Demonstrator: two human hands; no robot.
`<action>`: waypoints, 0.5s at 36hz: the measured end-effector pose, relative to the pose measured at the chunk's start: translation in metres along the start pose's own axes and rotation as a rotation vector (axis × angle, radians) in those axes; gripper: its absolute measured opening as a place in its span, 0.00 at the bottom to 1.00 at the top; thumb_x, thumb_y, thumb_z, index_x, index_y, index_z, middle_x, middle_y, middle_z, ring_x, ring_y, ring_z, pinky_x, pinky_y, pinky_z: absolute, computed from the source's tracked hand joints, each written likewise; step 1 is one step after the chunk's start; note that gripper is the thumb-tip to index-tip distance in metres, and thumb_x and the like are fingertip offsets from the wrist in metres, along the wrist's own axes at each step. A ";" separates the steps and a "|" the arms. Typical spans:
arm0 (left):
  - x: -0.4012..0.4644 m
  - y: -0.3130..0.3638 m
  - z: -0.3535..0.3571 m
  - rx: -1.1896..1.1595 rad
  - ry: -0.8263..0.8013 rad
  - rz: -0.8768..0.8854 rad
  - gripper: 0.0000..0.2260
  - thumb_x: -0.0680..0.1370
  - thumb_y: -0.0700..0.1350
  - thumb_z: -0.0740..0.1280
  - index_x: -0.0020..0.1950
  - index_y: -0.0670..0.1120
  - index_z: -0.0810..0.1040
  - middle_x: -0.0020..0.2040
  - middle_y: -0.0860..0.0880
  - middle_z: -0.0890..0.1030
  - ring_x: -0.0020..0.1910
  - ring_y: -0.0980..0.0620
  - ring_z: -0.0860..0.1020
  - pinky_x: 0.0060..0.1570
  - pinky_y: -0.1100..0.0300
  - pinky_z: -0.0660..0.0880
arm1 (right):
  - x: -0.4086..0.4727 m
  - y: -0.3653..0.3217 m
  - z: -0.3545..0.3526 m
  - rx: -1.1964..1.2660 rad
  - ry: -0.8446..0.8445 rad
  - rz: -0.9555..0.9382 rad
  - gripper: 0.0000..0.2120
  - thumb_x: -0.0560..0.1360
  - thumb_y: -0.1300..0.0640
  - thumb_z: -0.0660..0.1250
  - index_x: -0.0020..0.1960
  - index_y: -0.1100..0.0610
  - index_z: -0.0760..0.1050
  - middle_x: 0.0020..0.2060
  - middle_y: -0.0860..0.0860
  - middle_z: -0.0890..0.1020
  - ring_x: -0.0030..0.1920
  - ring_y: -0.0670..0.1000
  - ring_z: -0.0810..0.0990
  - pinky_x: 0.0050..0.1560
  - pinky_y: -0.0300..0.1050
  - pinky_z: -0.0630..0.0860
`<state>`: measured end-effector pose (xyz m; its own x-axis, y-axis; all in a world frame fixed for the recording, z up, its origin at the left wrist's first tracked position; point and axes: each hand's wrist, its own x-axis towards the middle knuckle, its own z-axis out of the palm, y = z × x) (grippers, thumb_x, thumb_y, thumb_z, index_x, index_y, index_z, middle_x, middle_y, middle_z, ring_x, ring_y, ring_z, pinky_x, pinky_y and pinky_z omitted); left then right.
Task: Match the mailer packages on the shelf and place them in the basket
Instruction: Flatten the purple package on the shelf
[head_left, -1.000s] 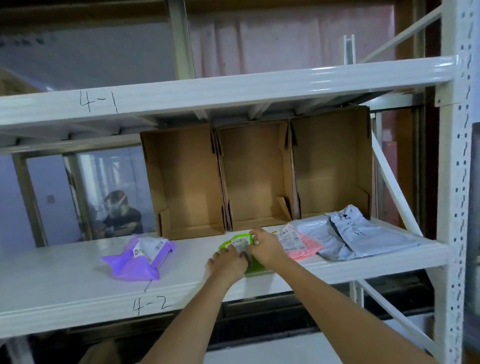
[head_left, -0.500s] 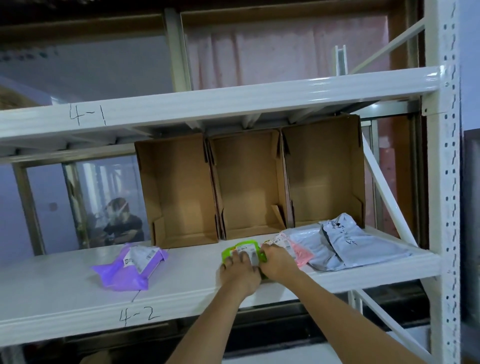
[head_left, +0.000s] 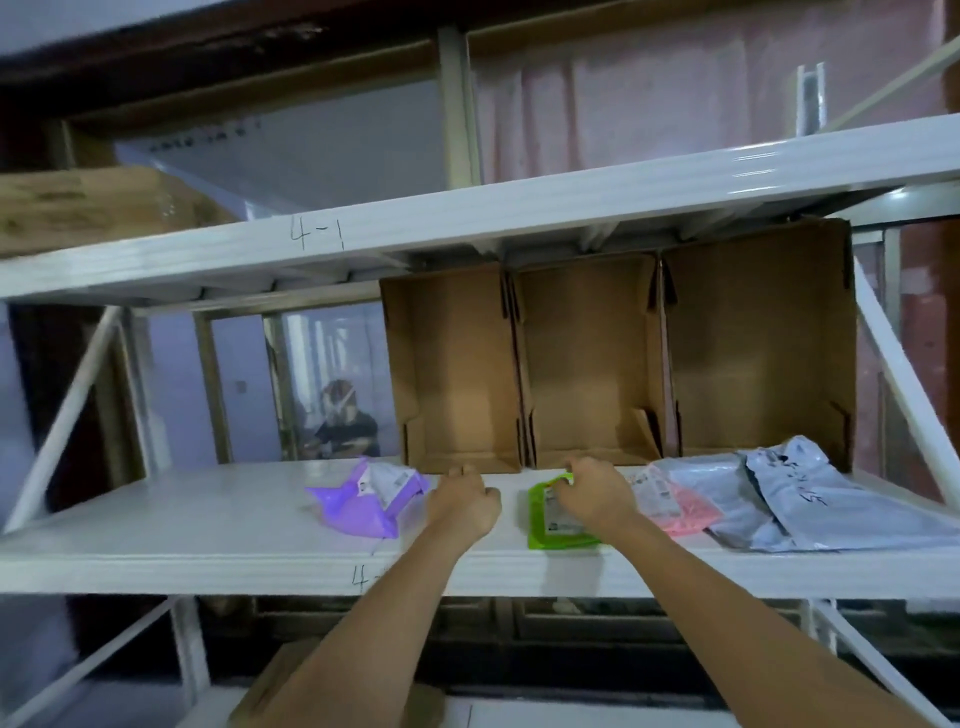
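A green mailer (head_left: 550, 530) with a white label lies flat on the white shelf (head_left: 208, 519) marked 4-2. My right hand (head_left: 592, 499) lies over it, fingers curled on its far edge. My left hand (head_left: 462, 504) rests on the shelf just left of it, fingers curled with nothing seen in them, knuckles near the front lip of a cardboard box. A purple mailer (head_left: 358, 506) lies left of that hand. A pink mailer (head_left: 675, 506) and grey mailers (head_left: 810, 499) lie to the right. No basket is in view.
Three open cardboard boxes (head_left: 592, 358) stand on their sides at the back of the shelf. The upper shelf beam (head_left: 467, 218) marked 4-1 hangs above. Diagonal braces (head_left: 904, 389) flank the bay. A person (head_left: 343, 421) sits behind the glass. A brown carton (head_left: 270, 691) sits below.
My left hand has come off the green mailer and shifted left toward the purple one. My right hand stays on the green mailer. The view has swung left and closer.
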<state>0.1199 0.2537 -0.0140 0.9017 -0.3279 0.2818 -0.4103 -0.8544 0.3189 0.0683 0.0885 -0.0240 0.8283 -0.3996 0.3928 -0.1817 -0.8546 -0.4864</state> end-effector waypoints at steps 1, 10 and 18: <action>0.004 -0.012 -0.006 -0.002 0.023 -0.017 0.19 0.80 0.48 0.56 0.67 0.39 0.67 0.68 0.40 0.69 0.66 0.40 0.69 0.63 0.51 0.69 | 0.002 -0.009 0.004 0.005 -0.003 -0.015 0.17 0.78 0.53 0.61 0.64 0.58 0.74 0.53 0.58 0.81 0.56 0.59 0.78 0.51 0.47 0.76; 0.043 -0.126 -0.047 0.045 0.173 -0.192 0.22 0.78 0.45 0.60 0.72 0.43 0.64 0.71 0.43 0.67 0.69 0.42 0.66 0.65 0.51 0.66 | 0.016 -0.089 0.057 0.055 -0.183 -0.087 0.18 0.76 0.54 0.62 0.65 0.56 0.75 0.61 0.55 0.79 0.62 0.55 0.76 0.60 0.47 0.75; 0.057 -0.218 -0.039 -0.184 0.095 -0.297 0.19 0.80 0.46 0.57 0.70 0.42 0.65 0.64 0.36 0.71 0.63 0.35 0.72 0.62 0.51 0.69 | 0.013 -0.164 0.121 0.168 -0.301 -0.108 0.15 0.76 0.54 0.63 0.61 0.53 0.78 0.60 0.53 0.80 0.60 0.55 0.77 0.57 0.41 0.72</action>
<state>0.2551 0.4367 -0.0322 0.9722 -0.0297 0.2323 -0.1575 -0.8168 0.5550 0.1728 0.2634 -0.0341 0.9614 -0.1729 0.2142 -0.0152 -0.8102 -0.5860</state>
